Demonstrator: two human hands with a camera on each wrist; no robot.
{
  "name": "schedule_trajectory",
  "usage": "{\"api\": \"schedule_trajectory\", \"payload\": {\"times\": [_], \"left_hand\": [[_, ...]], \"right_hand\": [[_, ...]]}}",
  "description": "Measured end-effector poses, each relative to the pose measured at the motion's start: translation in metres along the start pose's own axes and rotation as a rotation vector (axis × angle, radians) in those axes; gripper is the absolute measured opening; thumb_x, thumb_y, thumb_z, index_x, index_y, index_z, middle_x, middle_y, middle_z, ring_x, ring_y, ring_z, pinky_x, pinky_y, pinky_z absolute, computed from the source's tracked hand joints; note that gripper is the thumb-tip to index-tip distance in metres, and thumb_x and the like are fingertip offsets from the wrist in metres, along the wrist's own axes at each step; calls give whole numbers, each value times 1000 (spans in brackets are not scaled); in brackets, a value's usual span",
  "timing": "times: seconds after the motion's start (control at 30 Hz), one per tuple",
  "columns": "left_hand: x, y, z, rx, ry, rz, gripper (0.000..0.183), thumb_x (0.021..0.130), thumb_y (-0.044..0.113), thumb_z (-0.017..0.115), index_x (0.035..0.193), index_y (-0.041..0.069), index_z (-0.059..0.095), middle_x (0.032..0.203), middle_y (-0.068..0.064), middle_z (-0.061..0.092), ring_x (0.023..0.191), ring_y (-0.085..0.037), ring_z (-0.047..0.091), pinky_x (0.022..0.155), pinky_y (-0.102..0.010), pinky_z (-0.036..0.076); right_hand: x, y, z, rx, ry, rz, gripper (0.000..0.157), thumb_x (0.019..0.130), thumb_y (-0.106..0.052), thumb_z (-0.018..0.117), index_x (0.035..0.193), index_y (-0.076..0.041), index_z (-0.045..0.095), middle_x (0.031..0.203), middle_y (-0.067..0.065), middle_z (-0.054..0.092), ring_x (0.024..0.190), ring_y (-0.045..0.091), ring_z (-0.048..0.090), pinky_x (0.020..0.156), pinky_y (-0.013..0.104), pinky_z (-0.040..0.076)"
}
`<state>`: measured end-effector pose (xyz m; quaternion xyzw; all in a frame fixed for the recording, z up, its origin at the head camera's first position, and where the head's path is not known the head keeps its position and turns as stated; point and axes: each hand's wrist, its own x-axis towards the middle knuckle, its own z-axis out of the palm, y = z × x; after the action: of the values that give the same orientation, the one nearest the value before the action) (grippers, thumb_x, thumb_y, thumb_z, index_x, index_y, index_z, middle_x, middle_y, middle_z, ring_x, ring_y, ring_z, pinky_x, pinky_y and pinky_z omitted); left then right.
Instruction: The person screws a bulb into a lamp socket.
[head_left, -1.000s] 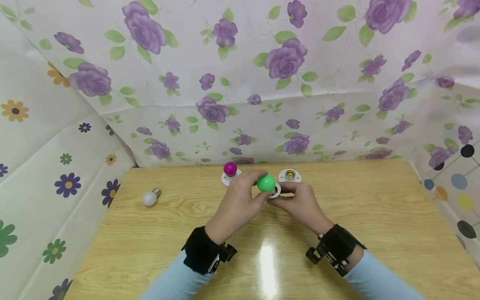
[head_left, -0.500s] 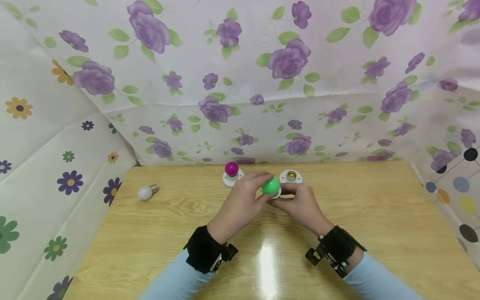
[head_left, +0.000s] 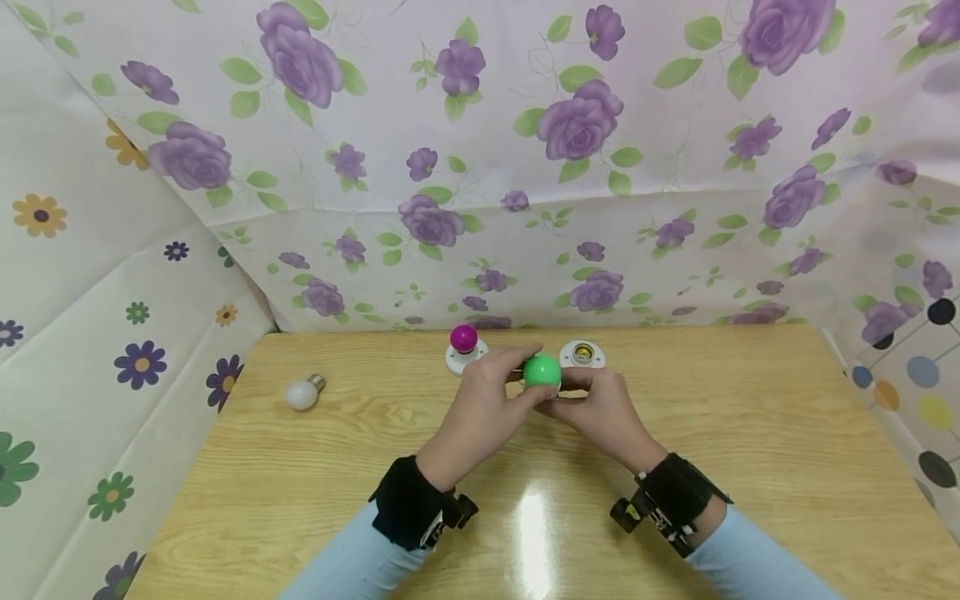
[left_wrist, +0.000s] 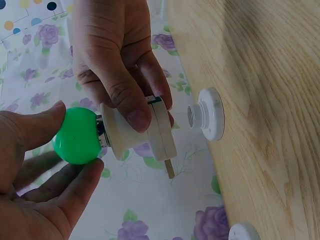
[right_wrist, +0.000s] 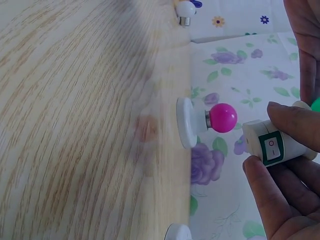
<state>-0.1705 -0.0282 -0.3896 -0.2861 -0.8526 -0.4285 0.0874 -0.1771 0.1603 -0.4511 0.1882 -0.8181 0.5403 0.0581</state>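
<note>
My left hand (head_left: 476, 408) pinches a round green light bulb (head_left: 542, 373) between thumb and fingers. A white plug-in lamp holder (left_wrist: 127, 137) is gripped by my right hand (head_left: 603, 412). From the left wrist view, the bulb's metal base meets the holder's mouth and is partly inside; how far it is threaded I cannot tell. The holder has a rocker switch (right_wrist: 271, 149) in a green frame, and a metal prong (left_wrist: 170, 169) sticks out of it. Both hands are raised over the table.
Behind my left hand, a magenta bulb (head_left: 463, 338) stands in a round white base. A white lamp base (head_left: 582, 354) with a bare brass socket is at the back, behind my right hand. A white bulb (head_left: 302, 395) lies on the wooden table (head_left: 337, 500) at left. Flowered cloth (head_left: 510, 250) hangs behind.
My left hand has brought the green bulb slightly right, from beside the lamp holder's mouth onto it. The right hand keeps its grip. The white bulb on the table has rocked a little.
</note>
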Motion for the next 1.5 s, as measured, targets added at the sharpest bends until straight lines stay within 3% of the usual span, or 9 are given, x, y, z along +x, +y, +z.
{"api": "schedule_trajectory", "payload": {"times": [0.23, 0.47, 0.83, 1.13, 1.5], "left_hand": [[0, 0, 2, -94, 9, -35, 41, 84, 30, 68, 117, 8, 59, 110, 2, 58, 99, -6, 55, 79, -20, 48], [-1, -1, 4, -181, 11, -70, 40, 84, 25, 68, 119, 8, 59, 113, 0, 58, 100, -10, 56, 77, -22, 49], [-2, -1, 5, -194, 24, -80, 40, 84, 27, 68, 118, 9, 58, 112, 2, 57, 101, -9, 55, 77, -21, 48], [-1, -2, 5, -208, 64, -108, 40, 83, 26, 70, 117, 9, 58, 111, 2, 58, 99, -8, 56, 76, -23, 49], [1, -4, 6, -198, 7, -61, 39, 84, 24, 68, 118, 8, 56, 113, 1, 57, 105, -9, 54, 80, -22, 48]], "right_hand": [[0, -2, -1, 1, 8, 19, 28, 76, -40, 74, 101, -27, 69, 96, -12, 65, 92, 7, 60, 72, 27, 52], [0, -2, -1, 1, -2, 33, 28, 76, -41, 74, 101, -27, 69, 97, -13, 65, 93, 7, 59, 72, 26, 51], [0, -1, -1, -21, 5, 44, 29, 75, -44, 74, 99, -28, 69, 94, -14, 65, 90, 6, 59, 72, 26, 52], [1, -1, 0, -13, 10, 28, 29, 75, -37, 76, 102, -29, 69, 94, -14, 65, 92, 6, 59, 72, 26, 51], [2, 2, -2, -24, 14, 12, 26, 75, -39, 76, 97, -28, 70, 94, -15, 65, 92, 6, 60, 74, 28, 51]]}}
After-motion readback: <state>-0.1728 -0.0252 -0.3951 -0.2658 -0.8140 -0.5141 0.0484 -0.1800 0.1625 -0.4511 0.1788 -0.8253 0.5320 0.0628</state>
